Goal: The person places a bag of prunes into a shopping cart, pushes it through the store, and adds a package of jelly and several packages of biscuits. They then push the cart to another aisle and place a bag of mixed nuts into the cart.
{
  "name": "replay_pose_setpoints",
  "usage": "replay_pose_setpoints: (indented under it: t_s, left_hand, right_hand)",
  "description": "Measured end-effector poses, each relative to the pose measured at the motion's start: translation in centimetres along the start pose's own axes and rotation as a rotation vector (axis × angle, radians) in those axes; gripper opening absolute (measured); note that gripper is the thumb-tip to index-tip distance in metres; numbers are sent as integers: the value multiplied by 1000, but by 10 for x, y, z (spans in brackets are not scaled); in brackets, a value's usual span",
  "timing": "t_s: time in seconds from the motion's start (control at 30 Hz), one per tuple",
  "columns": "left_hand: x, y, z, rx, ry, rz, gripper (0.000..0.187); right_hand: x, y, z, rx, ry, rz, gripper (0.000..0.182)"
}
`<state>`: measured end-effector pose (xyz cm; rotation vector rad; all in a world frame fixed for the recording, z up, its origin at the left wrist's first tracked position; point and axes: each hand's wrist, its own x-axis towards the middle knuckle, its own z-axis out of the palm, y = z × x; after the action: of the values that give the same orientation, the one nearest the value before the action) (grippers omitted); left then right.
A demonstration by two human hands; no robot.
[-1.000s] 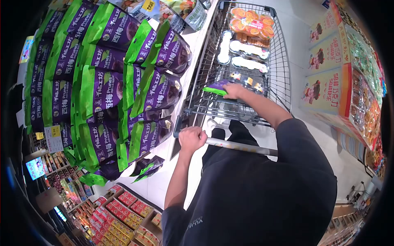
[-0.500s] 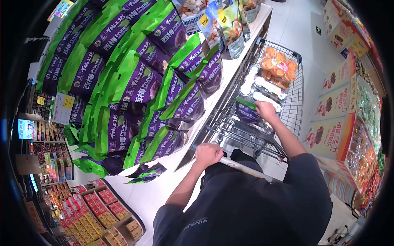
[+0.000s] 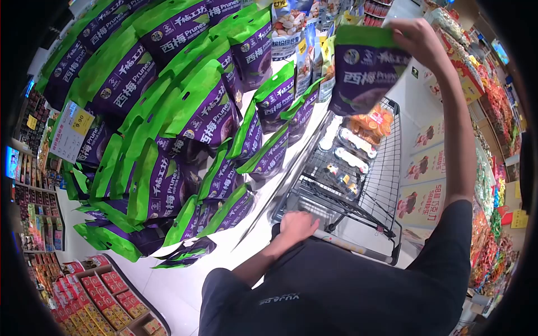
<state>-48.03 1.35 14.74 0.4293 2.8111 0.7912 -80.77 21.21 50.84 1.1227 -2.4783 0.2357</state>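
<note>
Raised above the far end of the cart, my right hand [image 3: 417, 40] grips the top corner of a green and purple bag of prunes [image 3: 367, 70]. The bag hangs upright and is slightly blurred. Down near my waist, my left hand [image 3: 298, 225] is closed around the handle [image 3: 350, 248] of the shopping cart [image 3: 386, 185]. Inside the cart lie several clear-lidded packs [image 3: 347, 154] and, at the far end, a pack of orange round food [image 3: 372, 124], partly covered by the bag.
On my left, a white display table [image 3: 263, 224] bears many prune bags [image 3: 204, 115], with mixed-nut bags [image 3: 291, 28] at its far end. A price sign [image 3: 70, 131] stands among the bags. Printed boxes [image 3: 420, 168] and candy heaps [image 3: 487, 241] line the right side.
My right hand has lifted the bag of prunes out of the cart, up and away from me. My left hand stays on the handle. The view has shifted slightly.
</note>
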Motion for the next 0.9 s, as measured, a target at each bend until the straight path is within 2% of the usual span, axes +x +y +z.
replay_pose_setpoints:
  t_s: [0.03,0.07,0.1,0.13,0.17,0.23,0.3,0.33,0.37,0.43,0.5,0.53,0.63,0.7,0.77,0.83,0.9]
  left_hand:
    - [0,0,0,-5,5,3,37]
    - [0,0,0,-4,-4,-7,37]
    - [-1,-1,0,-2,-10,-18,37]
    - [-2,-5,9,-28,66,12,37]
    - [-2,-5,6,-30,71,8,37]
    - [-4,-2,-4,-27,56,31,37]
    - [-5,-3,-6,-36,51,16,35]
    - [-6,-4,-5,-35,70,33,35]
    - [-6,-4,-3,-35,90,52,35]
    - [-5,-7,4,-34,89,40,39]
    - [-3,-6,1,-32,12,17,43]
    - [-4,-6,0,-37,16,16,43]
    - [-1,-6,-6,-34,-77,-2,46]
    - [0,-8,-12,-50,-164,1,46]
    - [1,-8,-16,-67,-184,-12,46]
    - [3,-8,-19,-82,-213,-15,47]
    - [5,-7,-22,-75,-238,-17,48]
  right_hand:
    - [30,-6,-2,38,-16,-124,21]
    - [53,-4,10,87,67,-191,21]
    - [75,-35,4,19,-13,-46,24]
    - [96,-66,-2,-48,-93,97,28]
    - [114,-74,8,-48,-94,89,28]
    - [152,-77,35,25,-18,-138,23]
    - [174,-97,55,25,-25,-259,22]
    - [183,-102,74,71,15,-219,22]
    - [194,-99,91,47,36,-320,21]
    - [205,-104,120,40,51,-358,20]
    - [208,-114,143,53,-17,-418,18]
    - [206,-119,154,-23,-106,-356,20]
    - [205,-102,204,23,-79,-427,21]
    - [198,-112,207,-8,-94,-346,21]
    - [193,-104,222,1,65,-409,21]
    - [187,-101,226,-20,-3,-389,22]
    - [180,-93,233,-91,-132,-277,24]
